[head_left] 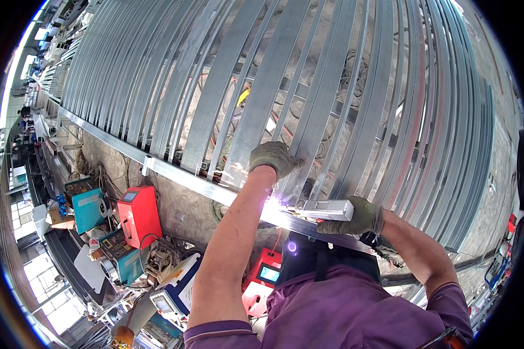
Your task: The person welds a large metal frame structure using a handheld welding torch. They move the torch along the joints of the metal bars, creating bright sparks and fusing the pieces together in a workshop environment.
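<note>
Purple shirt (343, 308) nearest. Right hand (358, 216) wraps silver welding torch (330, 209), bright arc (273, 205) at near rail (186, 181); left hand (275, 159) lies on metal bars (266, 104), can't tell if pinching. Long open gaps between bars; concrete floor (177, 212) separates rail and red machine (141, 218).

A red cabinet (141, 220) stands on the left, near two teal machines (89, 208). Nearer are a white-and-blue machine (183, 286) and a cylinder (135, 315). Bright windows (53, 285) line the left edge; far off, coiled cables (355, 71) lie on the floor (177, 200).
</note>
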The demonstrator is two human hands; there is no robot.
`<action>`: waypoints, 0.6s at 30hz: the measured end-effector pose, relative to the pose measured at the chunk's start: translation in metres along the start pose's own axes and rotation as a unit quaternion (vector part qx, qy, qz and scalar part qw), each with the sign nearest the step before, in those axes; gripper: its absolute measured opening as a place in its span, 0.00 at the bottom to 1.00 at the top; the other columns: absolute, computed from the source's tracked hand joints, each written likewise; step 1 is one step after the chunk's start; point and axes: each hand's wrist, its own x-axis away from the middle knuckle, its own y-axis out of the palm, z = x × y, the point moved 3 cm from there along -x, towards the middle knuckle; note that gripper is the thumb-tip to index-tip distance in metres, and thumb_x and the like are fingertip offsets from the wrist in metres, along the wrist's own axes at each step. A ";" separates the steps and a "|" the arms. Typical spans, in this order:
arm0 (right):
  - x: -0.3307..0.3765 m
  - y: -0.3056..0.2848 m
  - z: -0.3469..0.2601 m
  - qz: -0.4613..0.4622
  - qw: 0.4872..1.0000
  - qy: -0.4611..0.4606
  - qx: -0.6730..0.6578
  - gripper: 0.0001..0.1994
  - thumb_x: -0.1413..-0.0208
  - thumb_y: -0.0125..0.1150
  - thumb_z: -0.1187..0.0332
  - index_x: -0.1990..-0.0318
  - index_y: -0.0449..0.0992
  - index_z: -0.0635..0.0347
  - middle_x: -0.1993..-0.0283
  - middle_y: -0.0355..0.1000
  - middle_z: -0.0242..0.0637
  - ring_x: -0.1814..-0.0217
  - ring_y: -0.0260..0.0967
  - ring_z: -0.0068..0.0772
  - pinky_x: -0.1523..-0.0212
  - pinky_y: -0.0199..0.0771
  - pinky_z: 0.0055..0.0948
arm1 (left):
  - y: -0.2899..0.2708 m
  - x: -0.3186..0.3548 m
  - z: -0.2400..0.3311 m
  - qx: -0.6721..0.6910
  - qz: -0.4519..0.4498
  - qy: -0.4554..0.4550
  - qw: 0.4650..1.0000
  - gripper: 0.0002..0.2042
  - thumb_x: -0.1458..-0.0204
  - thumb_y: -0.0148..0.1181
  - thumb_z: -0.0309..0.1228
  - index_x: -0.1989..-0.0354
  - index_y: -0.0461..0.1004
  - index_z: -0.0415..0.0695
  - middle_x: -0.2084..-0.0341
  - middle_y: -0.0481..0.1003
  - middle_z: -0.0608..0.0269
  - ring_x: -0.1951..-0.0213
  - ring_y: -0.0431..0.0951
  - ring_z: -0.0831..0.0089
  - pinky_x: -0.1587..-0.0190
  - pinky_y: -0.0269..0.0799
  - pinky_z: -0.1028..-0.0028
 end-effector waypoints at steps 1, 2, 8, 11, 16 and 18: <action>0.000 0.000 0.002 0.001 1.000 -0.007 0.016 0.37 0.37 0.74 0.36 0.30 0.81 0.51 0.43 0.87 0.45 0.42 0.86 0.46 0.39 0.83 0.38 | 0.000 0.000 0.001 0.001 0.001 -0.001 1.000 0.42 0.43 0.65 0.74 0.46 0.87 0.40 0.47 0.87 0.46 0.41 0.87 0.53 0.37 0.79 0.57; 0.000 0.001 0.003 0.002 0.999 -0.014 0.031 0.38 0.36 0.73 0.35 0.29 0.81 0.51 0.43 0.87 0.45 0.42 0.86 0.45 0.41 0.83 0.38 | 0.000 0.000 0.000 0.002 0.001 -0.002 1.000 0.42 0.43 0.65 0.74 0.46 0.87 0.40 0.47 0.87 0.46 0.41 0.86 0.52 0.37 0.79 0.57; 0.002 0.001 0.003 0.013 1.000 -0.012 -0.008 0.36 0.39 0.76 0.37 0.31 0.83 0.50 0.43 0.88 0.44 0.43 0.86 0.45 0.38 0.83 0.38 | 0.004 -0.003 -0.003 0.001 0.022 0.005 1.000 0.42 0.43 0.65 0.74 0.46 0.87 0.40 0.47 0.87 0.46 0.41 0.86 0.52 0.37 0.79 0.57; 0.004 0.001 0.005 0.010 1.000 -0.004 -0.030 0.36 0.39 0.77 0.38 0.31 0.83 0.51 0.44 0.88 0.44 0.44 0.86 0.44 0.39 0.83 0.37 | 0.003 0.000 -0.001 0.010 0.020 -0.003 1.000 0.42 0.43 0.65 0.74 0.47 0.87 0.40 0.47 0.87 0.46 0.41 0.86 0.52 0.37 0.79 0.57; 0.005 0.002 0.008 0.002 1.000 -0.006 -0.019 0.37 0.38 0.78 0.39 0.28 0.80 0.51 0.41 0.87 0.43 0.41 0.85 0.39 0.37 0.81 0.36 | 0.002 -0.004 -0.002 -0.005 0.002 -0.015 1.000 0.40 0.44 0.66 0.73 0.43 0.87 0.45 0.44 0.87 0.52 0.39 0.86 0.56 0.36 0.80 0.59; 0.006 0.001 0.006 -0.005 1.000 -0.001 -0.016 0.38 0.37 0.78 0.39 0.27 0.79 0.51 0.40 0.87 0.42 0.39 0.84 0.36 0.36 0.81 0.35 | 0.002 -0.005 -0.002 -0.012 -0.005 -0.021 1.000 0.40 0.45 0.66 0.73 0.42 0.87 0.48 0.43 0.87 0.55 0.39 0.86 0.58 0.36 0.81 0.59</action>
